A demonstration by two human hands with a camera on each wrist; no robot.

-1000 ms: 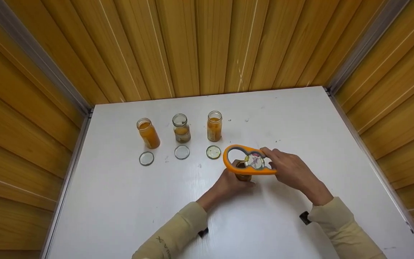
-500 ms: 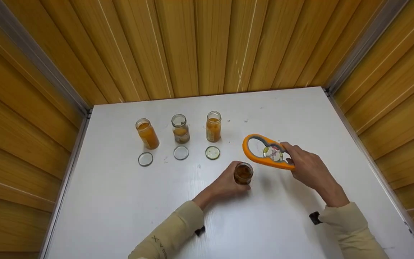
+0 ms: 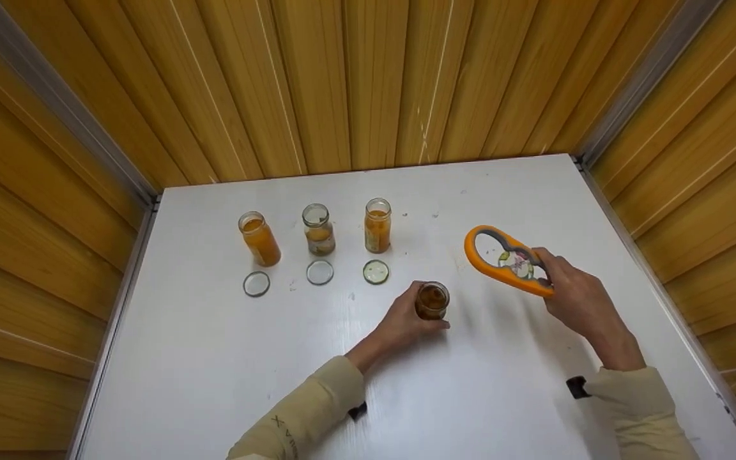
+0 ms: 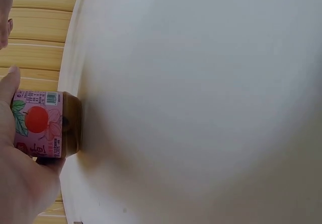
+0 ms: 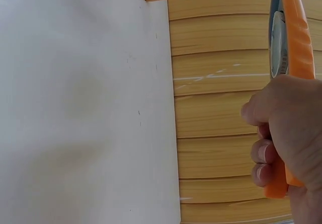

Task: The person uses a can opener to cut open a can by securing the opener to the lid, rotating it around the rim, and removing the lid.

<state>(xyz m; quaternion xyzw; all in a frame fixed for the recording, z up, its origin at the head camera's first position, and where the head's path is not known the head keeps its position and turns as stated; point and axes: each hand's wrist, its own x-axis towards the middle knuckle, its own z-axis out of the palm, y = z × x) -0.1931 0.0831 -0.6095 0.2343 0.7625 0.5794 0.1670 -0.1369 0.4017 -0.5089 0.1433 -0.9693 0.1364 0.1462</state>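
My left hand (image 3: 403, 322) grips a lidless glass jar (image 3: 432, 301) with dark brown contents. A pink label (image 4: 37, 121) with a red fruit on it shows on that jar in the left wrist view. To the right, my right hand (image 3: 582, 297) holds an orange jar opener (image 3: 492, 271) by its handles, raised above the table. A metal lid (image 3: 517, 263) sits clamped between the opener's grey inner edges. In the right wrist view the fingers (image 5: 264, 156) are curled round the orange handles.
Three open jars, left (image 3: 259, 239), middle (image 3: 319, 231) and right (image 3: 377, 227), stand in a row at the back of the white table (image 3: 214, 383). In front of each lies a lid: left (image 3: 257, 283), middle (image 3: 320, 273), right (image 3: 375, 272). Wood-patterned walls (image 3: 342, 83) surround the table.
The jar opener, with the lid in it, has come off the jar and moved right and farther back with my right hand. My left hand has kept the jar nearly in place.
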